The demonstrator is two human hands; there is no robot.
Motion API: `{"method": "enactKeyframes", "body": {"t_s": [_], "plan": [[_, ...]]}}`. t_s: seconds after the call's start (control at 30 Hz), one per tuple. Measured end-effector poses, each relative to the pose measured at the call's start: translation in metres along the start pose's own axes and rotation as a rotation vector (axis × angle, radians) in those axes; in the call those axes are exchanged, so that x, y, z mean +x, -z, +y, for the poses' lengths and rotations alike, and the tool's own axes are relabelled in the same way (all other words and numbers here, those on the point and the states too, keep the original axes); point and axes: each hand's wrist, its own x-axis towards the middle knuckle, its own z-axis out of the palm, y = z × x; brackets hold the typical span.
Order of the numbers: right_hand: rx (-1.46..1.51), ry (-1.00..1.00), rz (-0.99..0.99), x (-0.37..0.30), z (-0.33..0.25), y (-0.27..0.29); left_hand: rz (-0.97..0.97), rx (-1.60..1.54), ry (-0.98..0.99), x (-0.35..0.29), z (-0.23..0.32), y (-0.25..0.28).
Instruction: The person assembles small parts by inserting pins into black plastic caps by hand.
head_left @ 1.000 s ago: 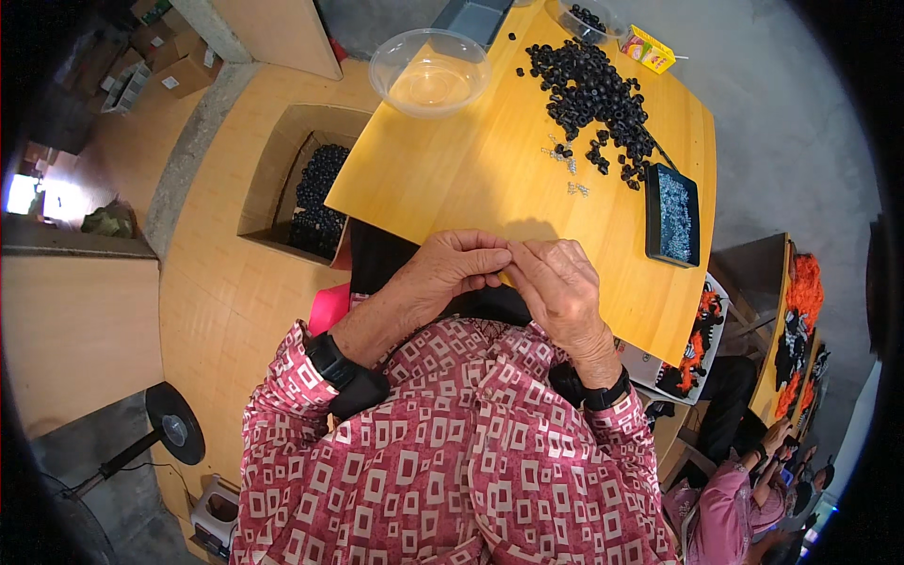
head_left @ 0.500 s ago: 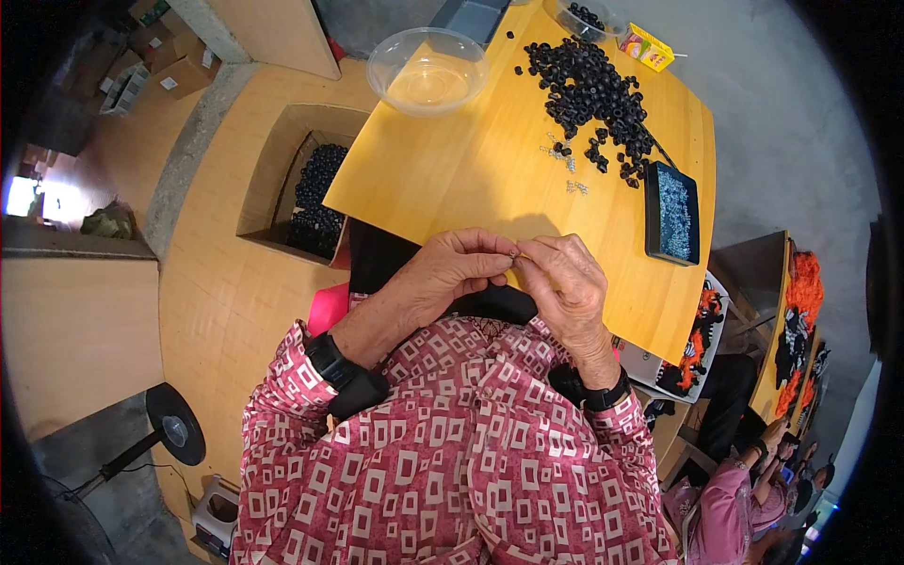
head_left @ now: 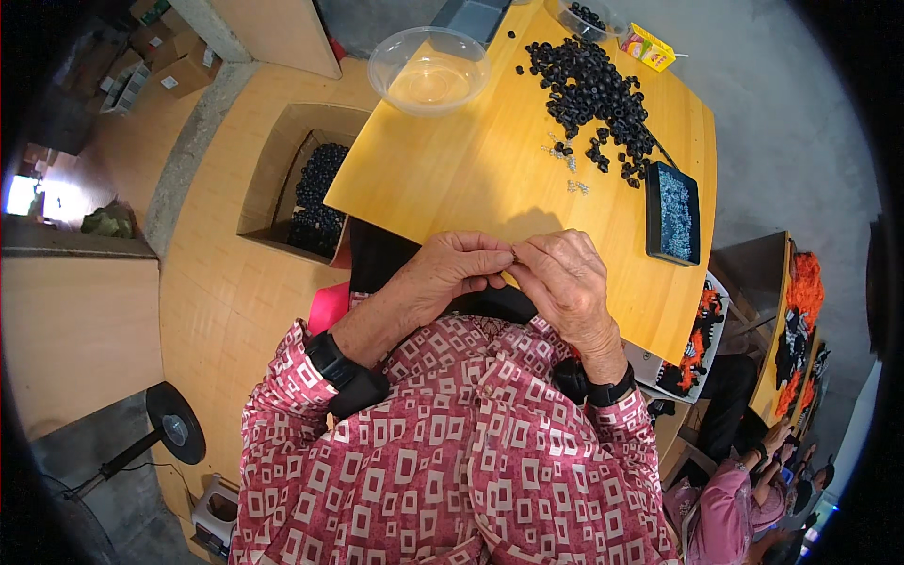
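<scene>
My left hand (head_left: 454, 267) and my right hand (head_left: 568, 280) meet at the near edge of the yellow wooden table (head_left: 443, 179), thumbs and forefingers pinched together. A tiny dark piece shows between the fingertips, too covered to name. Beyond my hands lie a few small silvery springs (head_left: 578, 186) and a heap of small black parts (head_left: 593, 94). A black tray (head_left: 653, 247) of small silvery pieces stands at the table's right side.
A clear plastic bowl (head_left: 385, 87) stands at the far left of the table. On the floor to the left is a cardboard box (head_left: 261, 202) holding dark round parts. A yellow box (head_left: 648, 49) is at the far right. Co-workers (head_left: 725, 513) sit at lower right.
My fingertips have closed further over the small piece, so less of it shows. My right hand has turned slightly; my left hand has hardly moved.
</scene>
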Motion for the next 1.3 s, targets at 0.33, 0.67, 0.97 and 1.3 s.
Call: {"method": "enactKeyframes", "body": {"t_s": [0.33,0.67,0.97,1.3], "plan": [[0.007,0.032,0.003,0.0005,0.0005,-0.0002,0.012,0.038,-0.004,0.0014,-0.0011,0.0017],[0.050,0.004,-0.003,-0.0012,0.0008,-0.0013,0.009,0.055,-0.004,0.0019,-0.0017,0.0018],[0.027,-0.033,0.029,0.0029,-0.0065,0.0004,-0.018,0.014,-0.012,0.0026,-0.0017,0.0017],[0.014,0.015,0.084,0.0000,-0.0050,-0.0012,-0.045,-0.114,-0.011,0.0045,-0.0049,0.0053]]}}
